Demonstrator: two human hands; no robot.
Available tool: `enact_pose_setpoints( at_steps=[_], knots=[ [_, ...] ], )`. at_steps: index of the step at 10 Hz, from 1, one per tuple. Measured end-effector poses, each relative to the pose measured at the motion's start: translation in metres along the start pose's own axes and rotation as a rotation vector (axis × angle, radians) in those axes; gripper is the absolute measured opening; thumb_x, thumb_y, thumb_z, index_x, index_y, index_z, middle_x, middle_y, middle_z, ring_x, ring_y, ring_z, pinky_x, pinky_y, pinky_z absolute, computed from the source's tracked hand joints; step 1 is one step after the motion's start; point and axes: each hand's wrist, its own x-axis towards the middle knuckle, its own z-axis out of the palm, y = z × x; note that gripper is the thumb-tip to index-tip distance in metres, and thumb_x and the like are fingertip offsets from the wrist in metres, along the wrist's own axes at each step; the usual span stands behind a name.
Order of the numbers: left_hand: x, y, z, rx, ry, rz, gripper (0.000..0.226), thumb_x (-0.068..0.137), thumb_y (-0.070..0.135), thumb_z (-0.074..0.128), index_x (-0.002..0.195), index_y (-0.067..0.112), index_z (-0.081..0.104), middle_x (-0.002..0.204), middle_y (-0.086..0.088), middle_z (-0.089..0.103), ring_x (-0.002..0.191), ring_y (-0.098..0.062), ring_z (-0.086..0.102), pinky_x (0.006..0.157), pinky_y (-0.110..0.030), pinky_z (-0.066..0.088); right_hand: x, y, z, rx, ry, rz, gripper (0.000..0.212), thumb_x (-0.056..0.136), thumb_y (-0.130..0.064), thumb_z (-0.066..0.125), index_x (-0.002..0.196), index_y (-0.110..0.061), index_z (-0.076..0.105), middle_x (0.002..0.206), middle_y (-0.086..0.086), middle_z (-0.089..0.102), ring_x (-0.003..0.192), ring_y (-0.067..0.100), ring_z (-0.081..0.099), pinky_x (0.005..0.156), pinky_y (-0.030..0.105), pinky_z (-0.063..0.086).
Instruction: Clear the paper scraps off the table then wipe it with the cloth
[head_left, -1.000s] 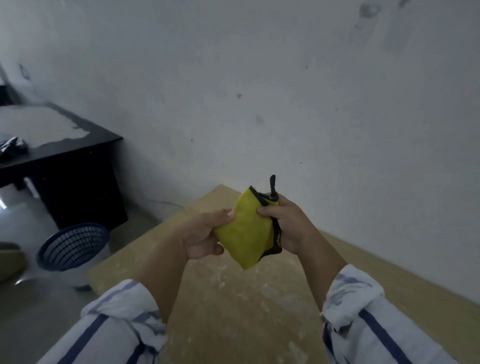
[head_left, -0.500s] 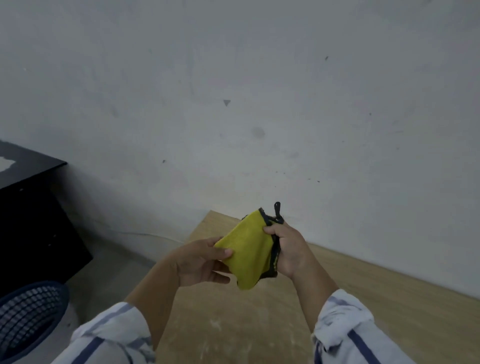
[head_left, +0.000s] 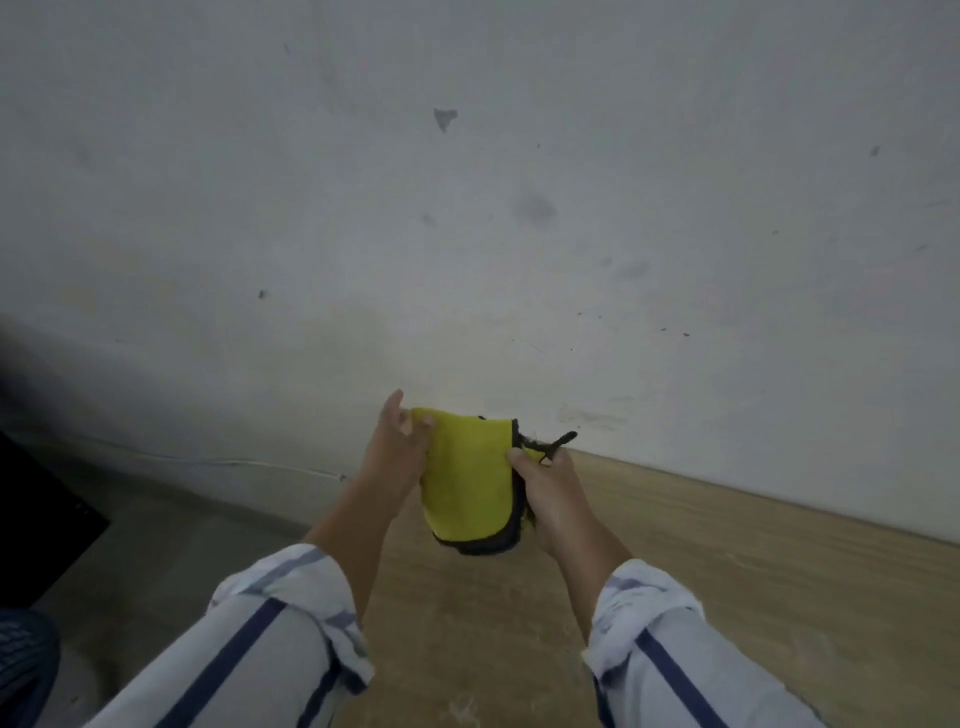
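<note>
yellow cloth (head_left: 467, 478) with dark trim, folded, held up above the bare wooden table (head_left: 727, 582)

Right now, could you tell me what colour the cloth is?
The cloth is yellow with a dark edge trim, seen in the head view.

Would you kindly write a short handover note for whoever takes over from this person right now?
Left hand: grips the left edge of the yellow cloth.
Right hand: grips the cloth's black-trimmed right edge, beside its black loop.
Cloth: held up in the air above the wooden table, spread between both hands, not touching it.
Done: no paper scraps show on the visible part of the table.
Left: pale smears remain on the tabletop; lower the cloth and wipe it.
A blue basket stands on the floor at the left.
</note>
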Motion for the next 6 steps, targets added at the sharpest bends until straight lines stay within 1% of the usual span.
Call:
enact_pose_setpoints(
  at_steps=[1, 2, 3, 4, 5, 6],
  knots=[
    [-0.006, -0.028, 0.008, 0.633, 0.022, 0.102, 0.062, 0.093, 0.034, 0.049, 0.146, 0.021, 0.02, 0.154, -0.009, 0.015, 0.135, -0.033, 0.031, 0.105, -0.041, 0.033, 0.001, 0.02, 0.005, -0.53, 0.102, -0.227, 0.041, 0.08, -0.02, 0.062, 0.117, -0.016, 0.044, 0.116, 0.008, 0.053, 0.1, 0.025, 0.055, 0.077, 0.034, 0.048],
    [-0.022, -0.06, 0.022, 1.013, -0.318, 0.218, 0.053, 0.095, 0.032, 0.044, 0.145, 0.025, 0.027, 0.157, -0.004, 0.011, 0.142, -0.028, 0.017, 0.112, -0.04, 0.023, -0.008, 0.05, 0.003, -1.021, -0.163, -0.31, 0.052, 0.088, -0.015, 0.047, 0.138, -0.02, 0.033, 0.151, 0.009, 0.024, 0.136, 0.028, 0.028, 0.104, 0.042, 0.035],
    [-0.031, -0.08, 0.027, 1.11, -0.379, 0.202, 0.056, 0.097, 0.038, 0.038, 0.148, 0.03, 0.016, 0.159, 0.001, -0.003, 0.146, -0.025, -0.003, 0.116, -0.047, 0.01, -0.022, 0.059, -0.006, -1.277, -0.313, -0.29, 0.052, 0.094, -0.011, 0.032, 0.144, -0.023, 0.026, 0.158, 0.001, 0.007, 0.144, 0.025, 0.007, 0.113, 0.046, 0.017],
    [-0.04, -0.079, 0.028, 1.155, -0.33, 0.178, 0.058, 0.097, 0.039, 0.036, 0.149, 0.029, 0.011, 0.159, 0.0, -0.004, 0.146, -0.028, -0.006, 0.117, -0.049, 0.006, -0.031, 0.056, -0.014, -1.275, -0.319, -0.267, 0.052, 0.095, -0.012, 0.028, 0.145, -0.022, 0.024, 0.158, 0.001, 0.008, 0.144, 0.025, 0.004, 0.115, 0.046, 0.012],
    [-0.055, -0.073, 0.035, 1.2, -0.312, 0.154, 0.06, 0.096, 0.036, 0.037, 0.149, 0.024, 0.01, 0.159, -0.003, -0.003, 0.145, -0.03, -0.006, 0.117, -0.049, 0.006, -0.039, 0.055, -0.036, -1.255, -0.31, -0.23, 0.053, 0.095, -0.015, 0.032, 0.146, -0.021, 0.023, 0.158, 0.002, 0.01, 0.144, 0.024, 0.006, 0.115, 0.044, 0.013],
    [-0.075, -0.063, 0.048, 1.243, -0.368, 0.173, 0.058, 0.096, 0.029, 0.034, 0.149, 0.021, 0.01, 0.159, -0.004, -0.003, 0.145, -0.031, -0.007, 0.117, -0.05, 0.006, -0.05, 0.051, -0.065, -1.218, -0.27, -0.224, 0.053, 0.094, -0.018, 0.036, 0.146, -0.018, 0.024, 0.157, 0.005, 0.015, 0.143, 0.025, 0.011, 0.116, 0.043, 0.017]
  ],
)
